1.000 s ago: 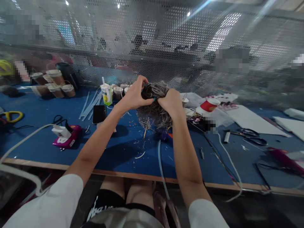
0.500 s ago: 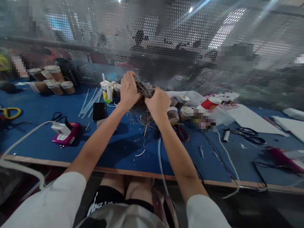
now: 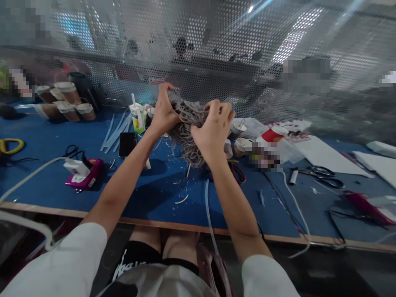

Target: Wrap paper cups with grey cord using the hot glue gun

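Note:
A shaggy bundle of grey yarn-like strands (image 3: 190, 132) hangs between my hands, raised above the blue table. My left hand (image 3: 165, 109) grips its left side, thumb toward the middle. On its right side my right hand (image 3: 213, 128) is closed round it, knuckles up and fingers curled over the back. The loose strands droop between my two wrists. Whether anything lies inside the bundle is hidden. Below it, white scraps (image 3: 182, 200) are scattered on the table (image 3: 148, 210).
Left are a phone (image 3: 127, 144), a drink carton (image 3: 137, 117), translucent sticks (image 3: 116, 132), a purple glue gun or box with a white plug (image 3: 85, 173) and paper cups (image 3: 68, 93). Right are scissors (image 3: 324, 175), a red cup (image 3: 274, 134) and cables. A perforated metal screen (image 3: 216, 70) stands behind.
The bundle has been spread and turned, so more of its strands show. My right hand has risen and opened its grip wider over the bundle; my left has shifted slightly up and left.

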`<state>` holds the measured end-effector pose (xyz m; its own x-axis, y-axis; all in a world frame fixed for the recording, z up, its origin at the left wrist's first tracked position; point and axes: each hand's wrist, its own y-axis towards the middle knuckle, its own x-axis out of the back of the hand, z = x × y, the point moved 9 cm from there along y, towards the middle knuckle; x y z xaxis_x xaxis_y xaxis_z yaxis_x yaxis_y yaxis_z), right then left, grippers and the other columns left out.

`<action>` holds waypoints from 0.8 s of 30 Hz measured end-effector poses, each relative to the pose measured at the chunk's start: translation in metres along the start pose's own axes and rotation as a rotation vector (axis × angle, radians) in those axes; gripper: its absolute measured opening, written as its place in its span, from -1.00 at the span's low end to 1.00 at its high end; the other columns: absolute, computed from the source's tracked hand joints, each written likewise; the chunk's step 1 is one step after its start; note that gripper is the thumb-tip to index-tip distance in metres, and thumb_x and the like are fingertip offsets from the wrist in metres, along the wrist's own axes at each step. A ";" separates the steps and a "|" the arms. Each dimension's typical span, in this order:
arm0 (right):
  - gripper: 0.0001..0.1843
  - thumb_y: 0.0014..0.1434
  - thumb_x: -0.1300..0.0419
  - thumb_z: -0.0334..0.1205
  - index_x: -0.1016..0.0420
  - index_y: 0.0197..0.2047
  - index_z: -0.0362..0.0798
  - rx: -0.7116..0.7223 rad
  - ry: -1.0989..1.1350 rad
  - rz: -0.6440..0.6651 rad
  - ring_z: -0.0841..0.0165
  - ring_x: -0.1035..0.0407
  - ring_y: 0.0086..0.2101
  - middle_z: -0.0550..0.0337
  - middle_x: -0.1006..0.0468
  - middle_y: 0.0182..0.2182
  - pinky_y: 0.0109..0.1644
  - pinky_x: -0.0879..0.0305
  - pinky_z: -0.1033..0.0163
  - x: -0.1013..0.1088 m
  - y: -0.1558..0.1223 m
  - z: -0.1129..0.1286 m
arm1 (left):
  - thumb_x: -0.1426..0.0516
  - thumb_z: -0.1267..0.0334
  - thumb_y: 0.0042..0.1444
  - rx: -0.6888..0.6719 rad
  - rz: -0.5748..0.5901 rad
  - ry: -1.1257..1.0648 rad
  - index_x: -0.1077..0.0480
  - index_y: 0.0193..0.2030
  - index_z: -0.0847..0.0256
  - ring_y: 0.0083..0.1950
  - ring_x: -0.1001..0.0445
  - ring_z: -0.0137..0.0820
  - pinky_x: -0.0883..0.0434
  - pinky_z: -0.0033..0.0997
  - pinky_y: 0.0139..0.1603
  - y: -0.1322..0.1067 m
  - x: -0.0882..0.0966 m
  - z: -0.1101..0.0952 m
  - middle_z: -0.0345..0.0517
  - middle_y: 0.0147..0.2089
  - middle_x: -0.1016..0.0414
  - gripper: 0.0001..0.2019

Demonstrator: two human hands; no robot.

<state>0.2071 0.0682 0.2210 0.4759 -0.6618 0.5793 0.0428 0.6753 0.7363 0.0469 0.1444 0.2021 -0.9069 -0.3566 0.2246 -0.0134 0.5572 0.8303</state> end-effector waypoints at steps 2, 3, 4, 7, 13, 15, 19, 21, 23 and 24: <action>-0.65 0.00 -0.19 -0.42 -0.40 -0.09 -0.09 -0.055 0.096 0.071 -0.04 -0.36 0.06 -0.04 -0.44 -0.09 0.20 -0.28 -0.29 -0.002 0.016 -0.025 | -0.36 0.03 0.06 -0.010 0.059 -0.020 -0.14 0.06 0.09 0.06 -0.41 -0.29 -0.41 -0.20 0.07 0.003 0.003 -0.016 -0.17 -0.09 -0.35 -0.42; -0.70 -0.02 -0.18 -0.44 -0.42 -0.15 -0.09 -0.097 0.149 0.116 0.00 -0.41 0.00 -0.01 -0.48 -0.15 0.19 -0.31 -0.23 -0.006 0.023 -0.038 | -0.37 0.00 0.03 -0.034 0.111 -0.034 -0.15 0.04 0.10 0.04 -0.42 -0.29 -0.42 -0.19 0.06 0.004 0.003 -0.026 -0.16 -0.10 -0.32 -0.41; -0.73 -0.04 -0.16 -0.45 -0.43 -0.20 -0.09 -0.137 0.207 0.150 0.04 -0.44 -0.04 0.01 -0.52 -0.19 0.17 -0.34 -0.17 -0.008 0.028 -0.049 | -0.38 -0.02 0.02 -0.053 0.171 -0.053 -0.17 0.02 0.11 0.03 -0.43 -0.29 -0.43 -0.19 0.04 0.004 0.002 -0.034 -0.17 -0.12 -0.30 -0.41; -0.80 -0.08 -0.11 -0.46 -0.43 -0.34 -0.06 -0.241 0.335 0.184 0.10 -0.48 -0.11 0.07 -0.56 -0.28 0.11 -0.38 -0.05 -0.015 0.037 -0.072 | -0.32 -0.09 0.08 -0.067 0.296 -0.103 -0.20 0.03 0.13 0.06 -0.43 -0.28 -0.44 -0.19 0.03 0.002 0.002 -0.050 -0.18 -0.15 -0.22 -0.45; -0.91 -0.13 -0.12 -0.38 -0.32 -0.48 0.00 -0.382 0.380 0.170 0.21 -0.41 -0.31 0.18 -0.42 -0.49 -0.07 -0.39 0.05 -0.024 0.032 -0.081 | -0.12 -0.13 0.28 0.010 0.197 -0.231 -0.26 -0.02 0.17 0.05 -0.46 -0.32 -0.45 -0.20 0.06 0.007 0.017 -0.060 -0.15 -0.17 -0.26 -0.60; -0.91 -0.14 -0.12 -0.36 -0.27 -0.52 0.01 -0.420 0.390 0.175 0.24 -0.38 -0.34 0.20 -0.37 -0.52 -0.11 -0.38 0.07 -0.026 0.031 -0.083 | -0.04 -0.09 0.35 0.077 0.175 -0.317 -0.28 -0.11 0.15 -0.06 -0.51 -0.38 -0.49 -0.28 -0.01 0.009 0.019 -0.060 -0.19 -0.25 -0.26 -0.68; -0.91 -0.15 -0.10 -0.35 -0.25 -0.49 0.00 -0.532 0.393 0.108 0.18 -0.41 -0.24 0.16 -0.39 -0.45 -0.06 -0.36 0.05 -0.021 0.029 -0.092 | 0.01 0.10 0.41 0.120 0.183 -0.425 -0.22 -0.19 0.10 -0.42 -0.43 -0.51 -0.52 -0.38 -0.21 0.010 0.019 -0.059 -0.29 -0.43 -0.22 -0.83; -0.87 -0.14 -0.08 -0.35 -0.31 -0.42 -0.01 -0.543 0.425 0.086 0.17 -0.42 -0.18 0.15 -0.43 -0.39 -0.02 -0.37 0.03 -0.020 0.029 -0.094 | -0.04 0.15 0.39 0.087 0.165 -0.331 -0.19 -0.16 0.09 -0.45 -0.39 -0.52 -0.51 -0.36 -0.21 0.010 0.020 -0.057 -0.32 -0.45 -0.22 -0.88; -0.82 -0.13 -0.09 -0.35 -0.34 -0.36 -0.02 -0.545 0.449 0.095 0.18 -0.43 -0.16 0.14 -0.46 -0.35 0.00 -0.37 0.04 -0.022 0.029 -0.098 | -0.12 0.14 0.35 0.062 0.148 -0.141 -0.18 -0.07 0.10 -0.35 -0.45 -0.47 -0.50 -0.30 -0.11 0.008 0.020 -0.053 -0.31 -0.41 -0.26 -0.83; -0.82 -0.12 -0.09 -0.34 -0.35 -0.35 -0.02 -0.537 0.461 0.108 0.19 -0.43 -0.16 0.14 -0.46 -0.35 0.00 -0.38 0.05 -0.024 0.030 -0.101 | -0.16 0.14 0.31 0.056 0.150 -0.040 -0.18 -0.03 0.11 -0.26 -0.49 -0.42 -0.48 -0.25 -0.04 0.005 0.020 -0.052 -0.29 -0.37 -0.28 -0.76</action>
<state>0.2856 0.1373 0.1942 0.8196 -0.4573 0.3451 0.3448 0.8748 0.3404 0.0504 0.1017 0.2374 -0.9165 -0.2364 0.3228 0.1015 0.6430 0.7591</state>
